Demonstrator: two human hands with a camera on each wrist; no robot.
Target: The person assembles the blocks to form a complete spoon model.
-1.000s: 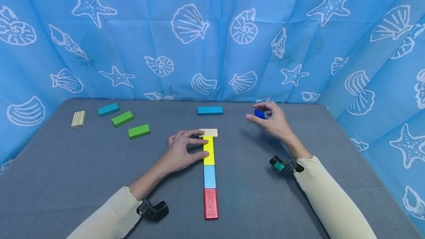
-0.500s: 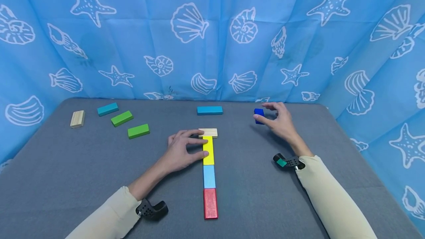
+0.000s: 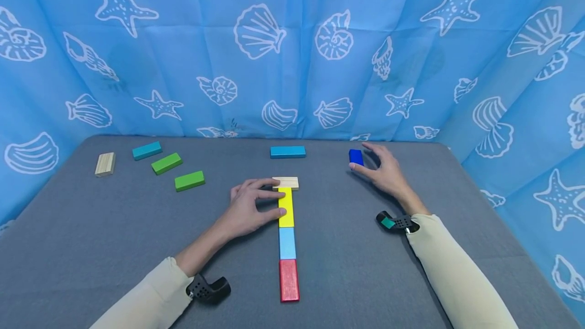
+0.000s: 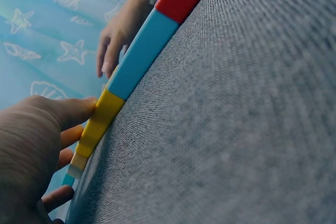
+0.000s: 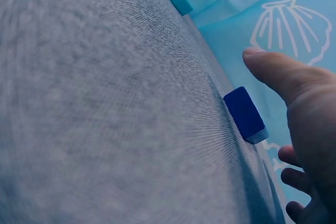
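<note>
My left hand (image 3: 249,209) rests at a row of blocks, thumb and index finger touching the yellow block (image 3: 286,216) and another fingertip on the pale wooden block (image 3: 290,182) lying crosswise at its far end. Nearer me the row continues with a light blue block (image 3: 287,243) and a red block (image 3: 289,281), end to end. My right hand (image 3: 386,171) is spread beside a dark blue block (image 3: 356,157), holding nothing. In the right wrist view the thumb (image 5: 273,69) stands apart from the dark blue block (image 5: 245,114).
A teal block (image 3: 288,152) lies by the table's back edge. At the left are another teal block (image 3: 147,151), two green blocks (image 3: 189,181) and a wooden block (image 3: 105,164). Behind the grey table (image 3: 114,248) hangs a blue shell-print curtain (image 3: 292,65).
My right hand has drawn to the right, its fingers spreading away from the dark blue block, which now shows more fully. The left hand has stayed at the row.
</note>
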